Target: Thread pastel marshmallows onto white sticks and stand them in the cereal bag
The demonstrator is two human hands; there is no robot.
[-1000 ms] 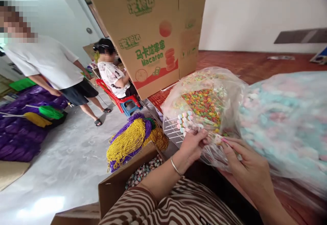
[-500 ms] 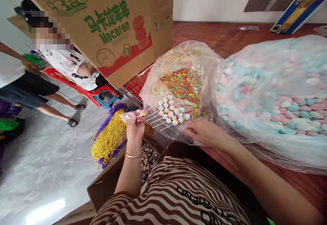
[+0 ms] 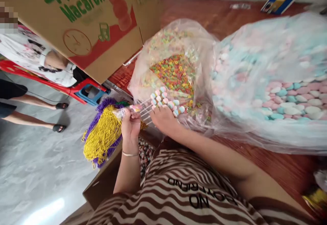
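My left hand [image 3: 131,121] is closed, pinching a small clear plastic bag [image 3: 118,113]. Pink and yellow colour shows at the bag's right end. Beside it, several marshmallow skewers [image 3: 163,98] with white sticks lie side by side, their pastel pieces toward the right. My right hand [image 3: 165,118] reaches over these skewers from the right, back of the hand up and fingers bent down. Its fingertips are hidden, so I cannot tell if they grip a stick. Behind the skewers is a clear bag of small coloured rings [image 3: 176,73].
A large bag of pastel marshmallows [image 3: 293,104] fills the right side. A Macaron carton [image 3: 84,53] stands at the back left. Yellow and purple bead strands [image 3: 102,134] hang at the table edge, near an open box [image 3: 102,184]. Another person [image 3: 33,56] sits beyond the carton.
My right hand has moved left from beside the skewers to over them. The left hand still holds the plastic bag. The whole view has shifted, bringing things lower-left and closer.
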